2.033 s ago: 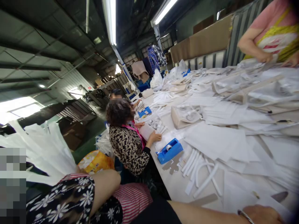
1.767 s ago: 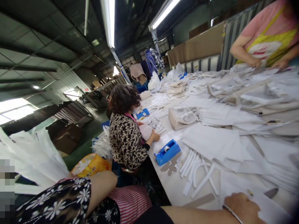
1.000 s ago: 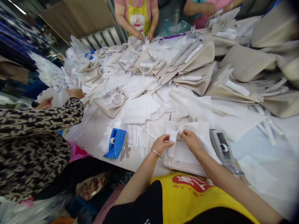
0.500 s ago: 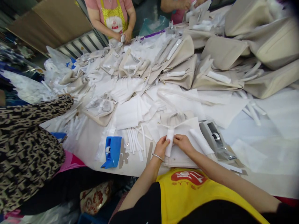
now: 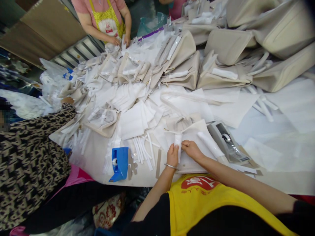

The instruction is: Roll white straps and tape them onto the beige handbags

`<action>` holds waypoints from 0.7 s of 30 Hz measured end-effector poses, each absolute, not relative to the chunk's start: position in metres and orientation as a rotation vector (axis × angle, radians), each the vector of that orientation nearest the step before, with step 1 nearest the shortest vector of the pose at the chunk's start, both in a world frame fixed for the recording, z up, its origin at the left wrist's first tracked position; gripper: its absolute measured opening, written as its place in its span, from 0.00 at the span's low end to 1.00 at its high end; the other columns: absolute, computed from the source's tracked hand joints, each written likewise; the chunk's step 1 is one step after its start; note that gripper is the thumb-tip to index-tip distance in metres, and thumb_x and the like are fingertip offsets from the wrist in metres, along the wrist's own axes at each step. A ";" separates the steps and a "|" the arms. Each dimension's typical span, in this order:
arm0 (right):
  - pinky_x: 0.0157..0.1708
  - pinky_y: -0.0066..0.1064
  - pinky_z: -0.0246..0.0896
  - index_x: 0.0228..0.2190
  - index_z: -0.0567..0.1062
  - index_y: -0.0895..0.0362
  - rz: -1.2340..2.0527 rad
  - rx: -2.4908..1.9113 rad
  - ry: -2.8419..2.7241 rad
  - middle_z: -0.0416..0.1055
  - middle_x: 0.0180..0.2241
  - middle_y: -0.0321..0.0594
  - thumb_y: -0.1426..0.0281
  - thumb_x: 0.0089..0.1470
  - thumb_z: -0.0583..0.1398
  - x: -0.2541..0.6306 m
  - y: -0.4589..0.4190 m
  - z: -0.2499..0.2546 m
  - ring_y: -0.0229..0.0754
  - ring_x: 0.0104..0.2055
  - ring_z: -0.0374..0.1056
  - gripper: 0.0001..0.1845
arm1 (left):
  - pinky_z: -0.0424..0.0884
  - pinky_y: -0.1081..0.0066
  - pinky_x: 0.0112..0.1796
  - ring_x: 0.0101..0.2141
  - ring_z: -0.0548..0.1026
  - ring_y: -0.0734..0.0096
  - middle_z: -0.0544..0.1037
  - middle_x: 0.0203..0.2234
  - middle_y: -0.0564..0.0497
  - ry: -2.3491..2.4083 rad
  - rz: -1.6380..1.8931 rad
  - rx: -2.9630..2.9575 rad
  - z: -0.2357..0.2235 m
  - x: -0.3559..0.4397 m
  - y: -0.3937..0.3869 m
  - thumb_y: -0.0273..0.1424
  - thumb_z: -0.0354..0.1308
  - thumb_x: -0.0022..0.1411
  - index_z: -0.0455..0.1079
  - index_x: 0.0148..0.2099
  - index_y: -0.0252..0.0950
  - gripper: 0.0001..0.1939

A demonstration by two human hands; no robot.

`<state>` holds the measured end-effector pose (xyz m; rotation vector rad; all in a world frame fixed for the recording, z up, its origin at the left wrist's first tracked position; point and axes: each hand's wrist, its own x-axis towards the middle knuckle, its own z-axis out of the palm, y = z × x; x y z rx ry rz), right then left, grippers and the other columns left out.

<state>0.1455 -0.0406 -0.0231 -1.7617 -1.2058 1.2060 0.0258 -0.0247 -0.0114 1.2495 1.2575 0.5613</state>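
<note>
My left hand (image 5: 172, 154), with a bracelet on the wrist, and my right hand (image 5: 191, 149) both pinch a narrow white wrapped strip (image 5: 177, 141) that stands on a flat beige bag (image 5: 194, 144) lying in front of me. Their fingers are closed around the strip from either side. White tissue paper covers part of the bag.
A blue tape dispenser (image 5: 119, 163) sits left of my hands, a grey tape dispenser (image 5: 225, 141) to the right. Loose white strips (image 5: 142, 149) lie between. Piles of beige bags (image 5: 187, 65) and white paper fill the table. A person in leopard print (image 5: 31, 157) sits left; a person in a yellow apron (image 5: 108, 23) works opposite.
The view swung from the left of the hall down onto the table. My hands came together on the white strip and rolled it narrower; the bag sits slightly closer.
</note>
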 end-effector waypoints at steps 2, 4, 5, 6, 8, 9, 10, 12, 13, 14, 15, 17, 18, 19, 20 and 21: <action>0.30 0.28 0.54 0.15 0.67 0.59 1.216 -1.788 -1.221 0.63 0.21 0.37 0.69 0.45 0.50 0.145 -0.041 -0.023 0.37 0.26 0.60 0.13 | 0.61 0.67 0.44 0.39 0.67 0.67 0.71 0.37 0.46 1.263 0.563 1.250 -0.014 0.025 -0.024 0.40 0.45 0.56 0.64 0.42 0.35 0.17; 0.31 0.27 0.54 0.18 0.69 0.59 1.228 -1.818 -1.260 0.65 0.22 0.38 0.70 0.45 0.51 0.144 -0.041 -0.022 0.37 0.28 0.61 0.11 | 0.61 0.67 0.43 0.38 0.67 0.67 0.71 0.36 0.46 1.276 0.558 1.238 -0.017 0.024 -0.022 0.40 0.45 0.55 0.65 0.41 0.34 0.17; 0.32 0.27 0.54 0.18 0.70 0.59 1.224 -1.842 -1.288 0.65 0.23 0.39 0.71 0.45 0.51 0.144 -0.040 -0.021 0.38 0.29 0.61 0.11 | 0.62 0.67 0.42 0.38 0.67 0.67 0.71 0.35 0.46 1.279 0.552 1.222 -0.019 0.023 -0.021 0.41 0.46 0.55 0.65 0.40 0.34 0.17; 0.33 0.27 0.54 0.19 0.71 0.59 1.213 -1.873 -1.317 0.66 0.24 0.39 0.71 0.46 0.51 0.144 -0.040 -0.019 0.38 0.30 0.62 0.11 | 0.62 0.67 0.41 0.37 0.67 0.67 0.71 0.35 0.46 1.275 0.547 1.201 -0.021 0.022 -0.020 0.41 0.46 0.55 0.65 0.40 0.34 0.18; 0.34 0.27 0.54 0.21 0.72 0.59 1.185 -1.940 -1.362 0.67 0.26 0.40 0.72 0.46 0.52 0.143 -0.040 -0.015 0.38 0.31 0.62 0.11 | 0.63 0.67 0.40 0.36 0.68 0.67 0.72 0.34 0.46 1.249 0.545 1.148 -0.024 0.021 -0.019 0.42 0.48 0.53 0.66 0.39 0.33 0.18; 0.35 0.26 0.55 0.21 0.72 0.59 1.166 -1.970 -1.379 0.67 0.27 0.41 0.72 0.47 0.51 0.142 -0.040 -0.012 0.38 0.32 0.62 0.11 | 0.63 0.67 0.40 0.36 0.68 0.67 0.72 0.34 0.46 1.232 0.548 1.119 -0.024 0.022 -0.018 0.42 0.48 0.53 0.66 0.39 0.33 0.18; 0.35 0.26 0.55 0.21 0.72 0.59 1.145 -1.999 -1.392 0.67 0.27 0.42 0.72 0.47 0.51 0.142 -0.040 -0.010 0.38 0.33 0.62 0.12 | 0.63 0.68 0.40 0.36 0.68 0.67 0.73 0.33 0.47 1.215 0.550 1.089 -0.025 0.022 -0.017 0.42 0.49 0.52 0.66 0.39 0.32 0.18; 0.36 0.26 0.55 0.21 0.73 0.60 1.088 -2.056 -1.409 0.67 0.28 0.43 0.73 0.48 0.50 0.141 -0.040 -0.005 0.38 0.34 0.62 0.13 | 0.63 0.69 0.39 0.34 0.69 0.68 0.73 0.32 0.48 1.201 0.539 1.035 -0.025 0.023 -0.015 0.41 0.51 0.51 0.66 0.39 0.32 0.19; 0.36 0.26 0.55 0.21 0.73 0.61 1.053 -2.080 -1.419 0.67 0.29 0.45 0.73 0.48 0.50 0.140 -0.040 -0.004 0.38 0.34 0.62 0.13 | 0.64 0.69 0.38 0.34 0.69 0.68 0.73 0.31 0.48 1.195 0.526 1.020 -0.024 0.024 -0.014 0.41 0.51 0.51 0.66 0.39 0.31 0.19; 0.35 0.27 0.56 0.22 0.73 0.62 1.020 -2.097 -1.428 0.67 0.30 0.46 0.73 0.49 0.49 0.140 -0.040 -0.002 0.39 0.34 0.62 0.14 | 0.64 0.69 0.37 0.33 0.69 0.68 0.73 0.31 0.48 1.188 0.512 1.011 -0.024 0.025 -0.012 0.41 0.52 0.50 0.66 0.39 0.31 0.19; 0.35 0.28 0.56 0.23 0.72 0.62 0.991 -2.112 -1.428 0.67 0.31 0.47 0.73 0.49 0.48 0.141 -0.041 -0.001 0.39 0.33 0.62 0.14 | 0.64 0.70 0.36 0.32 0.69 0.68 0.73 0.30 0.47 1.181 0.500 1.008 -0.024 0.026 -0.011 0.41 0.52 0.50 0.66 0.39 0.31 0.20; 0.33 0.29 0.57 0.25 0.72 0.63 0.952 -2.132 -1.423 0.66 0.32 0.48 0.73 0.49 0.48 0.141 -0.043 0.000 0.39 0.31 0.63 0.14 | 0.65 0.70 0.35 0.32 0.69 0.68 0.73 0.30 0.48 1.176 0.484 1.024 -0.022 0.028 -0.010 0.41 0.53 0.49 0.66 0.39 0.31 0.20; 0.32 0.30 0.57 0.26 0.72 0.64 0.938 -2.143 -1.422 0.66 0.32 0.48 0.72 0.49 0.48 0.142 -0.044 0.001 0.40 0.31 0.63 0.14 | 0.65 0.70 0.35 0.32 0.69 0.68 0.73 0.30 0.49 1.179 0.473 1.047 -0.021 0.029 -0.009 0.42 0.53 0.49 0.66 0.38 0.32 0.19; 0.32 0.30 0.57 0.27 0.72 0.64 0.922 -2.151 -1.427 0.66 0.32 0.47 0.71 0.49 0.48 0.142 -0.045 0.001 0.40 0.30 0.63 0.14 | 0.65 0.70 0.35 0.32 0.69 0.68 0.73 0.30 0.50 1.194 0.459 1.082 -0.020 0.029 -0.009 0.43 0.53 0.48 0.67 0.38 0.33 0.19; 0.31 0.31 0.58 0.28 0.72 0.64 0.905 -2.154 -1.441 0.66 0.32 0.47 0.71 0.49 0.48 0.143 -0.046 0.001 0.41 0.30 0.63 0.14 | 0.65 0.70 0.35 0.32 0.69 0.68 0.73 0.29 0.50 1.229 0.444 1.132 -0.019 0.030 -0.009 0.44 0.53 0.48 0.67 0.37 0.33 0.20; 0.31 0.31 0.58 0.28 0.72 0.64 0.895 -2.152 -1.458 0.66 0.32 0.48 0.71 0.48 0.49 0.143 -0.047 0.000 0.41 0.30 0.63 0.13 | 0.65 0.70 0.36 0.33 0.69 0.67 0.73 0.29 0.51 1.278 0.435 1.189 -0.018 0.031 -0.008 0.45 0.53 0.47 0.67 0.36 0.33 0.20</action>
